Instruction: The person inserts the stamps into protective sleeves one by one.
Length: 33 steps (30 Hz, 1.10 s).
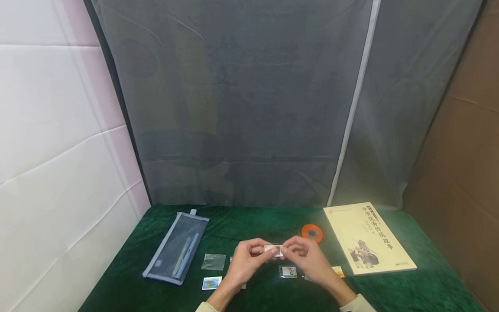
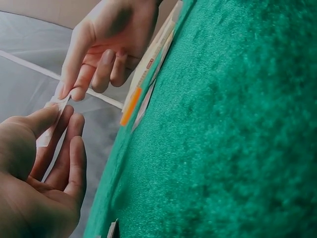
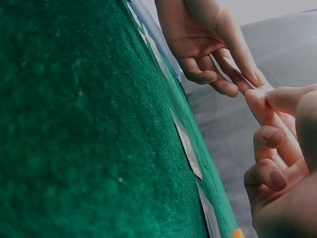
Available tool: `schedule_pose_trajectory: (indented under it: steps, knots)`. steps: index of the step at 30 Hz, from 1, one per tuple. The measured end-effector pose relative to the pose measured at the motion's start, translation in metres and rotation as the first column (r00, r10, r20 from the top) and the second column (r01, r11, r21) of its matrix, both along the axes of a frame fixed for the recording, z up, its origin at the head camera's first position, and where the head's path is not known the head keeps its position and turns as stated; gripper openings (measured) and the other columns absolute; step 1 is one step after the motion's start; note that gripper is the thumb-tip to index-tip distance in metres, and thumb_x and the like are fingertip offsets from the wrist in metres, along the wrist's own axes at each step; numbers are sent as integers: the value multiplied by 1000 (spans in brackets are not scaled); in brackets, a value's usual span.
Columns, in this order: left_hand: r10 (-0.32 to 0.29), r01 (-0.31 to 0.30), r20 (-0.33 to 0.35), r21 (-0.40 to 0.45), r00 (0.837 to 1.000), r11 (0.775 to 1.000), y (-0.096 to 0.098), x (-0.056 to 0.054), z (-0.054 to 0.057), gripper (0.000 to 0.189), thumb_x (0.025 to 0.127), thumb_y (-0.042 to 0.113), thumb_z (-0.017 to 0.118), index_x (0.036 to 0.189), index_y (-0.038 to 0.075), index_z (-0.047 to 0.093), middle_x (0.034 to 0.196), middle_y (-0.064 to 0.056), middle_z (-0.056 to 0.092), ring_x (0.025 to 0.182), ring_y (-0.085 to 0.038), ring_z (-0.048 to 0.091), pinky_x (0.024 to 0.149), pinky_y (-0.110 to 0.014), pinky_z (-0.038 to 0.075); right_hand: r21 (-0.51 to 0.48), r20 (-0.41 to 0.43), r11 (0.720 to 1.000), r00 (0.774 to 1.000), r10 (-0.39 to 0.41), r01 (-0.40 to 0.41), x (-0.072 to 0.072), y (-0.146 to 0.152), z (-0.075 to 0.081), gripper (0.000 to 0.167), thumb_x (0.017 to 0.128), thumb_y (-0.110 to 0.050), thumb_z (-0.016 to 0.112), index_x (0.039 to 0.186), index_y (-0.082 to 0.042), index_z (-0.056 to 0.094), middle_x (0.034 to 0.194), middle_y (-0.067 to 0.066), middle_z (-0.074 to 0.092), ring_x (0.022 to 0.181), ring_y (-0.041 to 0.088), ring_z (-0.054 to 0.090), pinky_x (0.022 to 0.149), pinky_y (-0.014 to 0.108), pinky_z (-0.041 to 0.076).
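Both hands meet above the green cloth and hold a small white stamp (image 1: 268, 248) with a dark printed picture. My left hand (image 1: 246, 262) pinches its left part between thumb and fingers. The right hand (image 1: 310, 261) pinches the other end with thumb and index finger, its remaining fingers loosely curled in the right wrist view. Below the hands lies a stamp in a clear sleeve (image 1: 288, 272). A bare clear sleeve (image 1: 213, 262) and a blue-green stamp (image 1: 212, 283) lie left of the left hand. An orange-yellow stamp (image 1: 338, 271) shows partly beside the right wrist.
A mesh zip pouch (image 1: 167, 255) with pens inside lies at the left. Behind the right hand is an orange disc-shaped roll (image 1: 305, 233). A cream book (image 1: 343, 225) lies at the right. Grey, white and brown screens enclose the green cloth (image 1: 249, 221).
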<state>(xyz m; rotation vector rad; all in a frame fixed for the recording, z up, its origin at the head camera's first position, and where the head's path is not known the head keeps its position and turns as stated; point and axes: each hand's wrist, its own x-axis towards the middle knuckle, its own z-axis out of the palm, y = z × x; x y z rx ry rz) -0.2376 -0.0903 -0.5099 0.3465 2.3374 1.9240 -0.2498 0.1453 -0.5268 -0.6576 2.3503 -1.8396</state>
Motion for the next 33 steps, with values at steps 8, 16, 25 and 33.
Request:
schedule_pose_trajectory:
  steps: [8,16,25,33]
  knots:
    - [-1,1,-9,-15,1000,1000,-1,1,-2,22,97,37,84,103,15,82,93,-1,85,90,-23,79,76,-26,61,2,8,1000,1000,20,-20,1,0,1,15,108,-24,69,112,-10,73,100,11,83,90,36,80,83,36,62]
    - [-23,19,-49,-84,999,996,0,2,-3,23,96,40,84,102,18,82,91,4,85,87,-7,78,77,-24,58,70,-128,996,991,-40,49,0,-4,2,20,104,-26,76,118,-12,75,101,0,80,67,8,61,62,27,53]
    - [-117,78,-165,-225,979,971,-14,-8,-1,15,101,35,79,105,22,83,97,6,85,86,-5,78,75,-24,60,181,-158,982,987,-30,59,-3,-11,7,9,102,-28,79,109,-22,78,91,-5,77,54,-1,47,49,23,43]
    - [-224,156,-149,-367,963,917,-47,-6,5,8,102,23,79,106,19,83,89,7,79,72,-9,70,66,-24,57,331,-91,942,992,86,-51,-2,-25,4,7,100,-25,78,106,-22,79,91,-9,80,52,0,46,50,22,41]
